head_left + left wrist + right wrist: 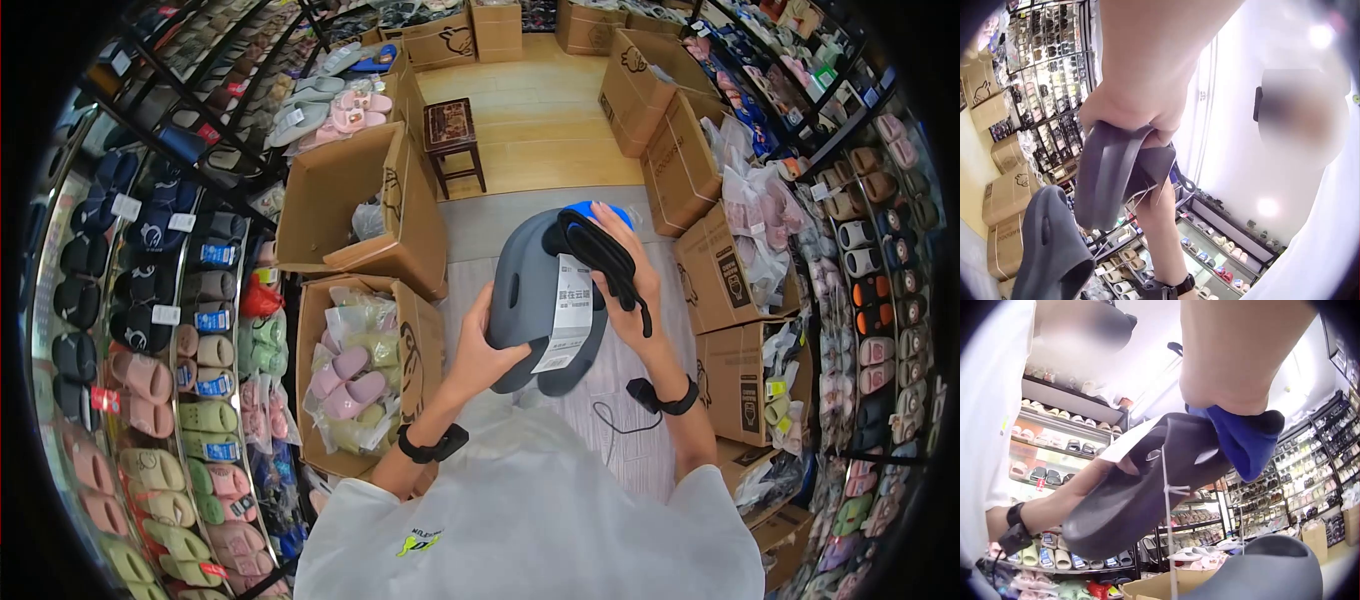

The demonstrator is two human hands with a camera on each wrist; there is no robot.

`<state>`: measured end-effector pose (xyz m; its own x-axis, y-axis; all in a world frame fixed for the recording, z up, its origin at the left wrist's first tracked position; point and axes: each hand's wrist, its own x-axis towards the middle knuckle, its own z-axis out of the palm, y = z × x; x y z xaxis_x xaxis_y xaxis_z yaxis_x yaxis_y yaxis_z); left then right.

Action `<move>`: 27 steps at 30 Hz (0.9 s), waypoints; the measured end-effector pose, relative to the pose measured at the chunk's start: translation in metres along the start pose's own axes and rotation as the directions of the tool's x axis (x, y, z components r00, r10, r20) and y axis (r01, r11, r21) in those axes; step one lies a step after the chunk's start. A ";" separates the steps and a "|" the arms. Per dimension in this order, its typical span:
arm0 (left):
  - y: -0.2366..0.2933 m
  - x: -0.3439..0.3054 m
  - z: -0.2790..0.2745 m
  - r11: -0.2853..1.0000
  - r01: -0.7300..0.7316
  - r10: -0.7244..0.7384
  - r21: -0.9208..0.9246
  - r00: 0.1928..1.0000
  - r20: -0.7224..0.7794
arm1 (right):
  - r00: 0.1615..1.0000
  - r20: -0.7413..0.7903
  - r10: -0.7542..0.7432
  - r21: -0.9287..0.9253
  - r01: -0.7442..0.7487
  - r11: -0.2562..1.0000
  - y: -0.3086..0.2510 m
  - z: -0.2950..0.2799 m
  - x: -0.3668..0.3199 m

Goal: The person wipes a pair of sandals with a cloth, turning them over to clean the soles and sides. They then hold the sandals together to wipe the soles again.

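On the left of my head feed, the left hand (488, 342) is closed round a dark grey slipper (1129, 509), its thumb on the near side by the white label (570, 312). I can't count its other fingers; the slipper covers them. That forearm runs up and inward from the white sleeve, a black strap (433, 443) at the wrist.

The slipper is held up in front of the chest, between both hands. A second grey slipper (1054, 234) hangs beside it; my wrist feeds show white string near the pair.

Farther right, the right hand (628, 282) grips a blue-and-black piece (602, 255) against the slipper's upper part, fingers pointing up and away over it. Its forearm rises from the lower right, leaning inward. On my right wrist feed the wrist blocks those fingers. I can't make out what the piece is, and the label's smaller print is unreadable.
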<state>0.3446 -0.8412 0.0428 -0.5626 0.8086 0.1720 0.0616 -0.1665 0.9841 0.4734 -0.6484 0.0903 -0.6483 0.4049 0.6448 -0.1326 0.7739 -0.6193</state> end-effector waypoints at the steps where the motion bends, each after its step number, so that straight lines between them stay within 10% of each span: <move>1: -0.002 0.009 0.002 0.997 0.056 -0.056 -0.055 0.998 0.016 | 0.999 -0.029 0.026 0.022 -0.026 0.999 0.005 0.002 0.000; 10: -0.047 0.142 0.035 0.889 0.222 -0.122 -0.401 0.958 0.259 | 0.899 -0.331 0.288 0.123 -0.261 0.957 0.058 0.006 -0.006; 19: -0.056 0.309 0.068 0.653 0.479 -0.208 -0.586 0.858 0.469 | 0.951 -0.177 -0.253 -0.416 0.161 0.895 0.139 0.003 0.044; 27: -0.109 0.397 0.106 0.601 0.683 -0.279 -0.415 0.666 0.691 | 0.858 -0.489 -0.157 -0.518 -0.141 0.843 0.220 -0.042 0.107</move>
<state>0.2020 -0.4420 0.0081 0.1779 0.9754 -0.1300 -0.6897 0.2178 0.6906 0.4064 -0.4148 0.0421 -0.1690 0.4642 0.8695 0.3681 0.8480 -0.3812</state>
